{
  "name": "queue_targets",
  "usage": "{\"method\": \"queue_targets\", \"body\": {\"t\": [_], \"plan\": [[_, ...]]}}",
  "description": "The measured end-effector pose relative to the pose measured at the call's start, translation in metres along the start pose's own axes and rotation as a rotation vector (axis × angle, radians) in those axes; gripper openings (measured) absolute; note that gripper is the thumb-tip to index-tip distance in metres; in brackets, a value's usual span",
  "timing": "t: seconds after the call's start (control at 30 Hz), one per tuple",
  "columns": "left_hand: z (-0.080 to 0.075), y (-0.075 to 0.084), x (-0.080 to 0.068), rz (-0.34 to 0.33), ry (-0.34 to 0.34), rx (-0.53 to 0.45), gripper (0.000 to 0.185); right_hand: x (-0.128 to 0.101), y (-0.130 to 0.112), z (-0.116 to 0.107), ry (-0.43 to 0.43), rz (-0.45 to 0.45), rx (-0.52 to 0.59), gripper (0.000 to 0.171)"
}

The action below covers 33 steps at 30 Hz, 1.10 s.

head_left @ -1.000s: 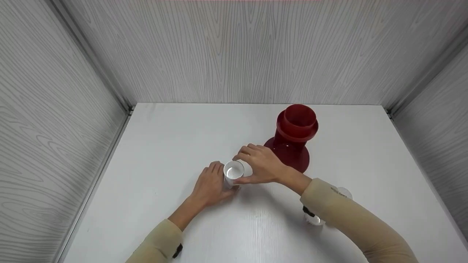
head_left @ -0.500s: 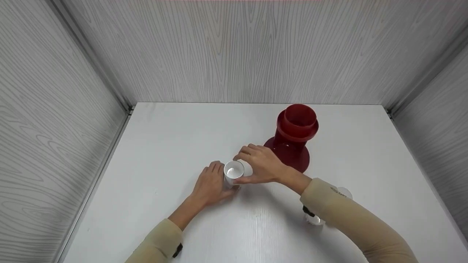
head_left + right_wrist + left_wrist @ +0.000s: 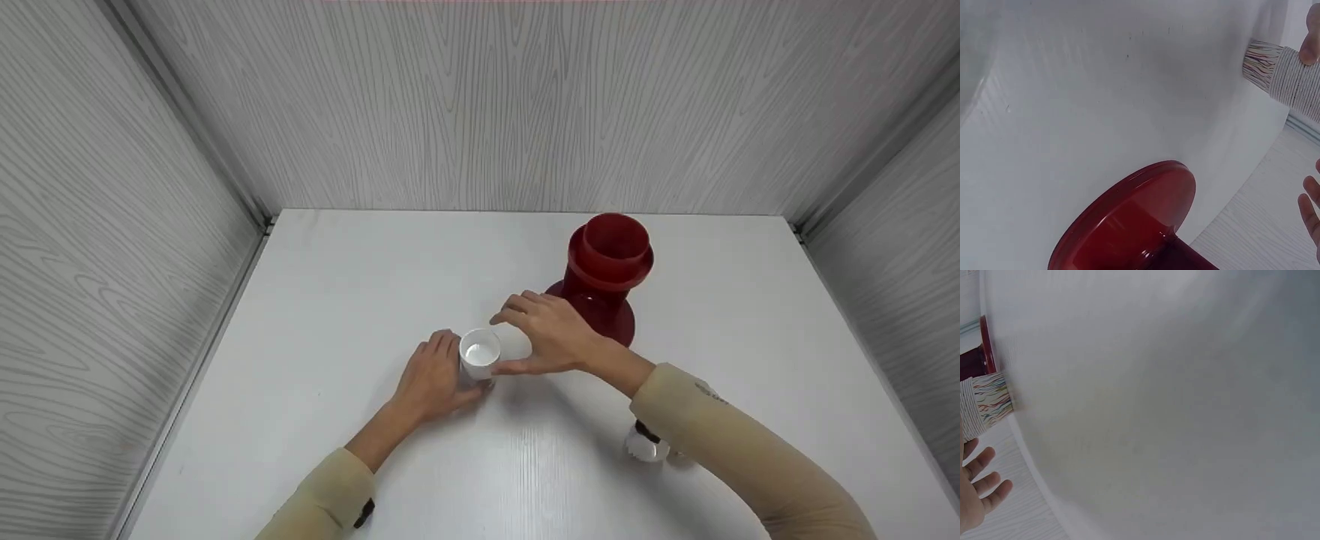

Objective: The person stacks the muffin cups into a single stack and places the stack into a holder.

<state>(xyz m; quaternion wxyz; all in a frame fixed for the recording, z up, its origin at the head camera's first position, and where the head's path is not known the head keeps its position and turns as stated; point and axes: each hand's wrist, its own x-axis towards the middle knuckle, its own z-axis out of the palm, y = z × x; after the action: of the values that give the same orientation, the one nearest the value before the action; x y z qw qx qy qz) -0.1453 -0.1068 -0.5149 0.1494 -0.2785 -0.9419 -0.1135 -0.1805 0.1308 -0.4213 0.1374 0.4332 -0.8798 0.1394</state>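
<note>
A stack of paper cups (image 3: 480, 352) stands upright mid-table, its round mouth facing up in the head view. Both wrist views show many stacked white rims above a lowest cup (image 3: 994, 396) with coloured streaks. My left hand (image 3: 429, 382) holds the stack from its left side, thumb round the near side. Close on the right, my right hand (image 3: 547, 334) has a white cup-like piece (image 3: 514, 342) between thumb and fingers, partly covered. One thumb (image 3: 1310, 48) overlaps the rims in the right wrist view.
A glossy dark-red stand (image 3: 611, 259) with a wide round foot and open collared top rises behind the right hand. Beneath the right forearm, a small white object (image 3: 646, 448) is mostly hidden by the sleeve. Wood-grain walls (image 3: 450, 105) enclose the table (image 3: 360, 277).
My right hand has shifted slightly to the right, and the white cup-like piece has moved with it, showing more. The left hand and the stack of paper cups stay put.
</note>
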Motion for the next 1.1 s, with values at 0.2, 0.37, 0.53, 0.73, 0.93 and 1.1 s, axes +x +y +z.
{"method": "queue_targets", "body": {"t": [0.2, 0.37, 0.53, 0.73, 0.93, 1.1], "plan": [[0.034, -0.005, 0.006, -0.098, -0.039, 0.029, 0.077, -0.013, 0.043, 0.032, -0.039, -0.044, -0.028, 0.067], [0.034, -0.007, 0.005, -0.077, -0.025, 0.020, 0.076, -0.018, 0.044, 0.027, -0.039, -0.038, -0.039, 0.067], [0.032, -0.006, 0.005, -0.074, -0.040, 0.033, 0.076, -0.023, 0.046, 0.020, -0.053, -0.026, -0.060, 0.068], [0.031, -0.006, 0.006, -0.086, -0.055, 0.017, 0.078, -0.030, 0.052, 0.013, -0.034, -0.036, -0.074, 0.067], [0.032, -0.006, 0.005, -0.085, -0.042, 0.013, 0.078, -0.041, 0.057, 0.007, -0.027, -0.039, -0.098, 0.067], [0.034, -0.006, 0.005, -0.077, -0.031, 0.032, 0.079, -0.053, 0.063, 0.003, -0.008, -0.046, -0.105, 0.065]]}}
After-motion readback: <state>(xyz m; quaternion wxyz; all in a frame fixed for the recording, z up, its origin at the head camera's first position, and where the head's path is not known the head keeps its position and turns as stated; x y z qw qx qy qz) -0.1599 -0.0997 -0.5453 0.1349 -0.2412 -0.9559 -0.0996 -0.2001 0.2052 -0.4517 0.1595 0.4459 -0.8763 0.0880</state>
